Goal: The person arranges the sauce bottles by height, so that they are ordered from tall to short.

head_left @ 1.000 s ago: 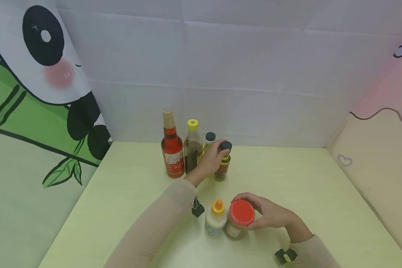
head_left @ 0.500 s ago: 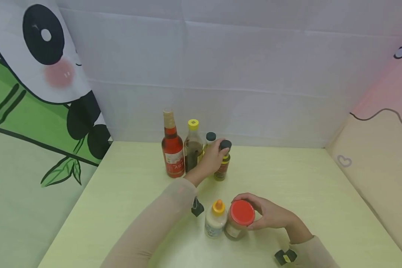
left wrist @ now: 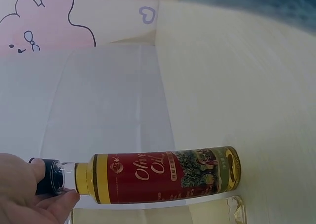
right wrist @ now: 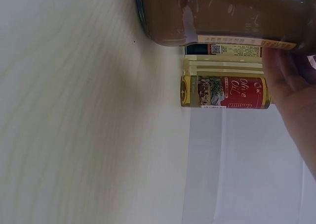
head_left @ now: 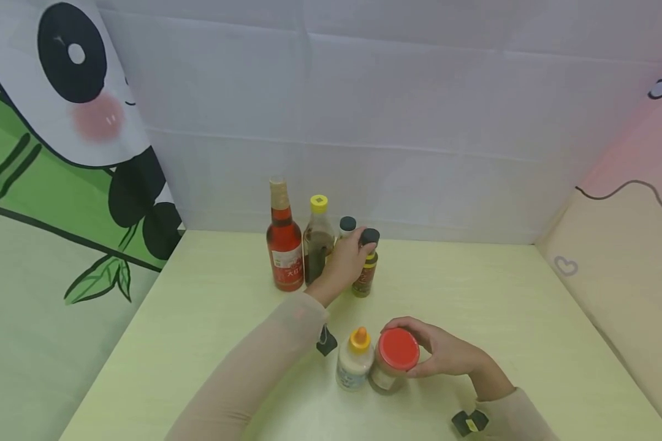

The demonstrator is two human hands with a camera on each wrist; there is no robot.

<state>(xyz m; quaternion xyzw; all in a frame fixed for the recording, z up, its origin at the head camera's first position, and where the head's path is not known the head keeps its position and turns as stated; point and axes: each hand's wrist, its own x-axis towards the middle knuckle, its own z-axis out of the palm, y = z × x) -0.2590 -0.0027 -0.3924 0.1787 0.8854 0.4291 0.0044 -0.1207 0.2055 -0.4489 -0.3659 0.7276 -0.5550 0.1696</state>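
Note:
At the right end of a row of bottles, my left hand [head_left: 344, 263] holds an olive oil bottle [head_left: 365, 278] by its black cap. The left wrist view shows thumb and fingers around that cap, and the bottle's red label [left wrist: 143, 177] reads "Olive Oil". Nearer to me, my right hand [head_left: 444, 350] grips a glass jar with a red lid [head_left: 399, 349], thumb on one side and fingers on the other. Brown contents fill the jar [right wrist: 232, 16] in the right wrist view. A squeeze bottle with a yellow-orange nozzle cap [head_left: 354, 367] stands close against the jar's left side.
Left of the olive oil stand a tall red bottle [head_left: 287, 263], a yellow-capped bottle of dark liquid [head_left: 318, 242] and a dark-capped bottle [head_left: 347, 225], partly hidden by my left hand. A pale wall sheet [head_left: 397, 184] rises behind the table [head_left: 474, 294].
The head view has shifted very slightly. Both hands keep their grips, and the bottles and jar stay in place apart from a tiny leftward shift of the olive oil bottle's top.

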